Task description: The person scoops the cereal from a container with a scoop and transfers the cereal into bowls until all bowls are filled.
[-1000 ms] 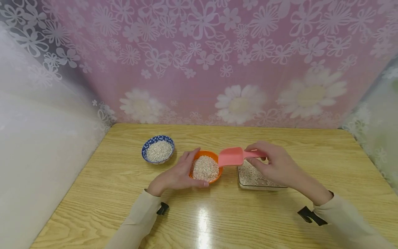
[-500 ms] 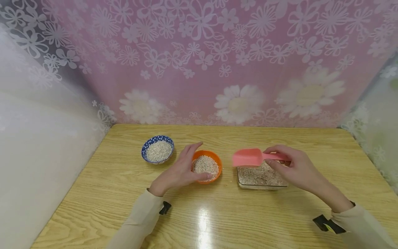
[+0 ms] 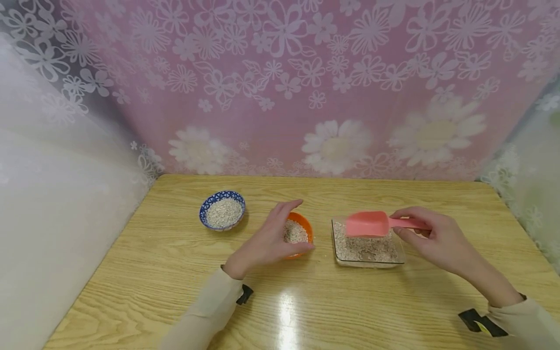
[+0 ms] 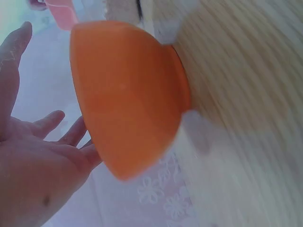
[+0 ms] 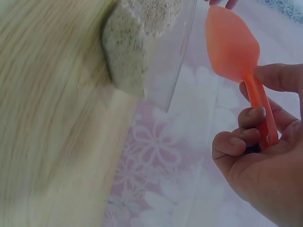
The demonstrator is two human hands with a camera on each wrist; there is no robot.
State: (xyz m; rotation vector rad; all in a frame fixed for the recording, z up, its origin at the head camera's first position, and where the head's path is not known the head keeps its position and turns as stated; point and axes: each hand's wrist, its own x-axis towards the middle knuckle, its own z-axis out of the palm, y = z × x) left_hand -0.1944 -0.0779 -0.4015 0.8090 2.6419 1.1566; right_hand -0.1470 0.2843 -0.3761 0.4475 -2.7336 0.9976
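Observation:
An orange bowl [image 3: 306, 228] with oat flakes in it stands mid-table. Over its left part spreads my left hand [image 3: 272, 238], thumb apart from the fingers, which are fairly straight. Seen from the left wrist, the bowl's outer wall [image 4: 128, 94] is beside the palm, and no fingers are curled round it. My right hand [image 3: 437, 240] grips the handle of a pink scoop [image 3: 367, 223], its blade level above a glass container [image 3: 369, 265] of oat flakes. The right wrist view shows thumb and fingers wrapped on the scoop's handle [image 5: 260, 111].
At the back left sits a blue-and-white patterned bowl [image 3: 223, 227] holding oat flakes. The wooden table [image 3: 153, 272] reaches back to a pink floral curtain [image 3: 262, 97]. A few crumbs lie between the orange bowl and the glass container.
My right hand has moved the scoop rightward from the orange bowl to over the glass container. My left hand has loosened from the bowl's side and shifted right over it.

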